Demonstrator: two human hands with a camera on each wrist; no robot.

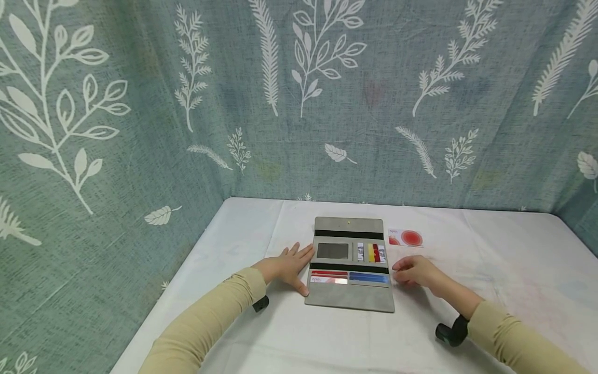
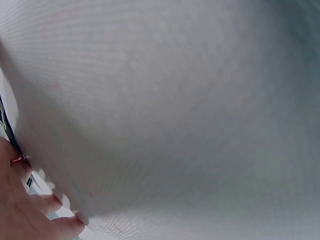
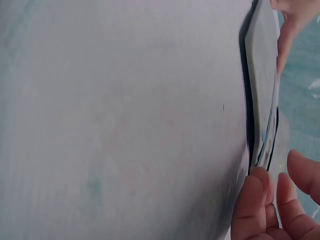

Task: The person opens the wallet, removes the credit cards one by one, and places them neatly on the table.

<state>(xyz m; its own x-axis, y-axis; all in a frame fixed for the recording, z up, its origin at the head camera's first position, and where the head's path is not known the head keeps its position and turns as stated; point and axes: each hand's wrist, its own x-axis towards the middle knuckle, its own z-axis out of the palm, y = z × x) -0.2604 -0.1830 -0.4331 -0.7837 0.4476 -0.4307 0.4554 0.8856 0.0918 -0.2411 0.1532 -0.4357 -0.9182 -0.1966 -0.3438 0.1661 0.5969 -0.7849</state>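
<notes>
A grey wallet point(image 1: 348, 298) lies unfolded on the white tabletop, its inside facing up. Red and white cards point(image 1: 329, 279) and blue cards point(image 1: 369, 278) sit in its lower slots; narrow colourful cards point(image 1: 374, 253) show beside a dark window pocket point(image 1: 332, 251). My left hand point(image 1: 289, 265) rests spread at the wallet's left edge, fingers and thumb touching it. Beside the right edge is my right hand point(image 1: 418, 271), fingers loosely bent. In the right wrist view its fingertips point(image 3: 260, 175) are close to the wallet's edge, the thumb apart, with nothing seen between them.
A white card with red circles point(image 1: 405, 238) lies flat on the white cloth point(image 1: 261, 223), just right of the wallet's upper part. A green-grey curtain with white leaves point(image 1: 308, 145) hangs behind and to the left. Dark wrist devices point(image 1: 452, 332) are worn under both forearms.
</notes>
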